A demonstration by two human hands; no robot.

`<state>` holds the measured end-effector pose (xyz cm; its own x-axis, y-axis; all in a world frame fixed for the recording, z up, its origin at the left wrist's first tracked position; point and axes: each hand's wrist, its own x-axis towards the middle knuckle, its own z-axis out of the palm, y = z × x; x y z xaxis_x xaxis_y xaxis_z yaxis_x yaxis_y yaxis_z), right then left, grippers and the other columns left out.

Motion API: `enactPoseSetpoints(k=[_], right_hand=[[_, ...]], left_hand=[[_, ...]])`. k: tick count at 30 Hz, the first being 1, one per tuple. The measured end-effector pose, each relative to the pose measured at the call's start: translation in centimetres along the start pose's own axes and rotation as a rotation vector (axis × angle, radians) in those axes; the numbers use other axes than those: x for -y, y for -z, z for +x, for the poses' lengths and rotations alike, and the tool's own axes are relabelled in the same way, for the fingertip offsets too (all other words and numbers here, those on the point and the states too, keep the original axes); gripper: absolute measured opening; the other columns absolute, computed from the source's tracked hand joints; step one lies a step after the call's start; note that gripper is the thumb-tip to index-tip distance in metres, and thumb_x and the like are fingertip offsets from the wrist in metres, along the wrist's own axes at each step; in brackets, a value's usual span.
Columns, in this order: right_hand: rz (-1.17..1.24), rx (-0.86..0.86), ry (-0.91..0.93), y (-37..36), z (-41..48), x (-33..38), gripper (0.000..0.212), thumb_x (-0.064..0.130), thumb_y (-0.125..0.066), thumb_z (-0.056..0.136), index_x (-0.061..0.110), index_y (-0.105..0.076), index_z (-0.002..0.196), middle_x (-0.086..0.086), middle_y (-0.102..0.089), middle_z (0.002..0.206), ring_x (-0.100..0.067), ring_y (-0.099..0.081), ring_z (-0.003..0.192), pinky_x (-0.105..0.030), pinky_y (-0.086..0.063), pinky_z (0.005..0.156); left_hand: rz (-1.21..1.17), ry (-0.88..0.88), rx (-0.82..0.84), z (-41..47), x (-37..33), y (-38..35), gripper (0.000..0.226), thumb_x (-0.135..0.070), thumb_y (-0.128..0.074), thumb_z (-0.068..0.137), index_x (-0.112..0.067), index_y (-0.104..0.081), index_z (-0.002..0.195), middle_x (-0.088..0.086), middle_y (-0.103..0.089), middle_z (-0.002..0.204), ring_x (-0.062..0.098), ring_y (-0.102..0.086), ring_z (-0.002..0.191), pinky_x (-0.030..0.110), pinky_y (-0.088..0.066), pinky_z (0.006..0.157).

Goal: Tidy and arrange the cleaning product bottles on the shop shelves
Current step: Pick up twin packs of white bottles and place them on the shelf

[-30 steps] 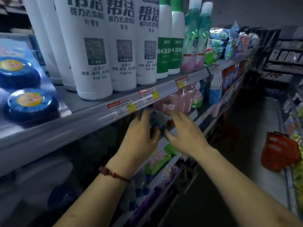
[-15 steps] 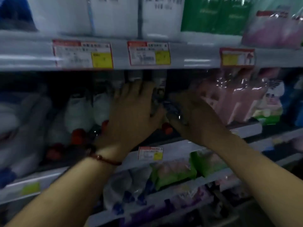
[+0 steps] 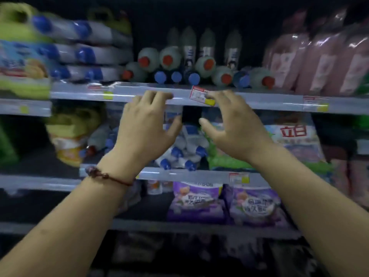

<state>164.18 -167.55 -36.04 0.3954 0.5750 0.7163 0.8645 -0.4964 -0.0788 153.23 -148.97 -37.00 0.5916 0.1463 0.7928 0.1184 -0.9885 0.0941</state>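
On the upper shelf [image 3: 151, 92] lie several pale bottles with red caps [image 3: 167, 59] and dark bottles with blue caps [image 3: 176, 76], caps facing me; behind them stand several tall bottles [image 3: 206, 47]. My left hand [image 3: 146, 126] and my right hand [image 3: 234, 124] hover in front of that shelf's edge, fingers spread, holding nothing. Between and behind them, on the shelf below, lies a pile of white bottles with blue caps [image 3: 182, 152]. A crooked price tag [image 3: 201, 95] sits by my right fingertips.
White blue-capped bottles [image 3: 87, 49] are stacked at upper left beside green jugs [image 3: 20, 56]. Pink refill packs [image 3: 319, 60] fill the upper right. Purple bags [image 3: 196, 200] and a white detergent bag [image 3: 295, 140] lie on lower shelves. A yellow-green jug [image 3: 71, 136] stands lower left.
The view has dropped by one shelf level. Both hands have come out of the shelf with the lying bottles, let go, and now hover open in front of its edge.
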Motion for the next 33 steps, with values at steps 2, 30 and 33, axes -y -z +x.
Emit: enactPoseSetpoints(k=[2, 30, 33], right_hand=[[0.020, 0.011, 0.015, -0.6, -1.6, 1.2, 0.055, 0.043, -0.058, 0.094, 0.014, -0.049, 0.139, -0.007, -0.055, 0.133, -0.027, -0.051, 0.121, -0.044, -0.045, 0.102], [0.034, 0.229, -0.037, -15.8, -2.8, 0.9, 0.053, 0.039, -0.069, 0.090, 0.016, -0.053, 0.135, -0.001, -0.055, 0.130, -0.020, -0.051, 0.119, -0.034, -0.043, 0.100], [0.038, 0.247, -0.027, -16.4, -2.4, -0.4, 0.055, 0.037, -0.070, 0.088, 0.014, -0.053, 0.135, -0.004, -0.055, 0.131, -0.025, -0.052, 0.119, -0.041, -0.045, 0.101]], left_hand=[[0.045, 0.002, 0.009, -2.5, 0.3, 0.8, 0.053, -0.047, -0.056, 0.089, -0.015, -0.059, 0.131, 0.010, -0.063, 0.119, 0.037, -0.060, 0.105, 0.045, -0.046, 0.086], [-0.149, 0.072, 0.345, -7.5, 9.9, -10.7, 0.064, -0.056, -0.051, 0.089, -0.020, -0.051, 0.143, 0.004, -0.058, 0.132, 0.032, -0.055, 0.117, 0.042, -0.043, 0.094], [-0.143, 0.057, 0.423, -6.9, 9.6, -11.8, 0.072, -0.055, -0.057, 0.088, -0.025, -0.039, 0.152, 0.001, -0.051, 0.145, 0.030, -0.048, 0.130, 0.045, -0.040, 0.104]])
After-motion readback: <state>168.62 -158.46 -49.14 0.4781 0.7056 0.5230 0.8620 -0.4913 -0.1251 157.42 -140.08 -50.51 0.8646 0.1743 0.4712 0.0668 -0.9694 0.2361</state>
